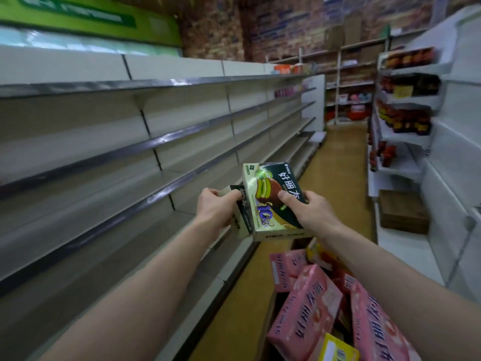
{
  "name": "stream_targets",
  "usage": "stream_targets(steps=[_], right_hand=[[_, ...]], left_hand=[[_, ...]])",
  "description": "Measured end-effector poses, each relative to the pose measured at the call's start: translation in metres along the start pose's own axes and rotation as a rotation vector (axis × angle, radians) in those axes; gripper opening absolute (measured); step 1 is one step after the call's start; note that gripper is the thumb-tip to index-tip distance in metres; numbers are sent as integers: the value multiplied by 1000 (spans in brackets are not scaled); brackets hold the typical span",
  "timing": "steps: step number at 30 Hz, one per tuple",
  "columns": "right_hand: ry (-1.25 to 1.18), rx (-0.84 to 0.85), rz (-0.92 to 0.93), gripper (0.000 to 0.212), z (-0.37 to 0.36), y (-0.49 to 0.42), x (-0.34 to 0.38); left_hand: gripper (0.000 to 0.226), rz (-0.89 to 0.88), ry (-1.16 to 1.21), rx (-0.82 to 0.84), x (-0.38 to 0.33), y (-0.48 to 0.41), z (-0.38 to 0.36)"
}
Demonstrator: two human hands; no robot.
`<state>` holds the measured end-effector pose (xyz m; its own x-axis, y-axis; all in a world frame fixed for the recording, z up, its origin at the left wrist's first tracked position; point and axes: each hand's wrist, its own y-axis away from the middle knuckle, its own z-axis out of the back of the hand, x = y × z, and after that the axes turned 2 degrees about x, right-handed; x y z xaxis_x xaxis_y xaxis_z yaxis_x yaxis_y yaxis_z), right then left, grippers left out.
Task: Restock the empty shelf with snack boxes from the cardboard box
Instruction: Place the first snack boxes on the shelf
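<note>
Both hands are held out over the aisle, each closed around a snack box. The right hand (309, 212) grips a green snack box (268, 194) face up, thumb on its front. The left hand (216, 207) holds a second green box (240, 217), tilted edge-on and touching the first. Below them, the cardboard box (267, 327) holds pink snack boxes (304, 313) and a yellow one (335, 347). The empty shelf (130, 178) runs along the left

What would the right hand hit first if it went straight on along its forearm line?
Likely the second box in the left hand, beside the green box the right hand grips; empty shelf beyond. Depth unclear.
</note>
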<state>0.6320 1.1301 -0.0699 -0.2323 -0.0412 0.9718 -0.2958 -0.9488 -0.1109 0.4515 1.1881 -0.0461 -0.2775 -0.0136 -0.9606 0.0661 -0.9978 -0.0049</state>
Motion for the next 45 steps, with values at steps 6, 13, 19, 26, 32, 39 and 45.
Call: stream_targets(steps=[6, 13, 19, 26, 32, 39, 45], right_hand=[[-136, 195, 7, 39, -72, 9, 57], [-184, 341, 102, 36, -173, 24, 114], [-236, 489, 117, 34, -270, 50, 154], [-236, 619, 145, 38, -374, 82, 189], [-218, 724, 183, 34, -444, 112, 215], [-143, 834, 292, 26, -495, 129, 244], [-112, 851, 361, 34, -528, 124, 256]], left_hand=[[36, -27, 96, -133, -12, 18, 96], [27, -39, 221, -300, -4, 31, 217], [25, -76, 307, -440, 5, 49, 321], [26, -76, 310, -543, 26, 72, 433], [25, -49, 332, -635, 52, 90, 515], [31, 25, 465, -741, 77, 106, 586], [19, 38, 467, -823, 97, 104, 615]])
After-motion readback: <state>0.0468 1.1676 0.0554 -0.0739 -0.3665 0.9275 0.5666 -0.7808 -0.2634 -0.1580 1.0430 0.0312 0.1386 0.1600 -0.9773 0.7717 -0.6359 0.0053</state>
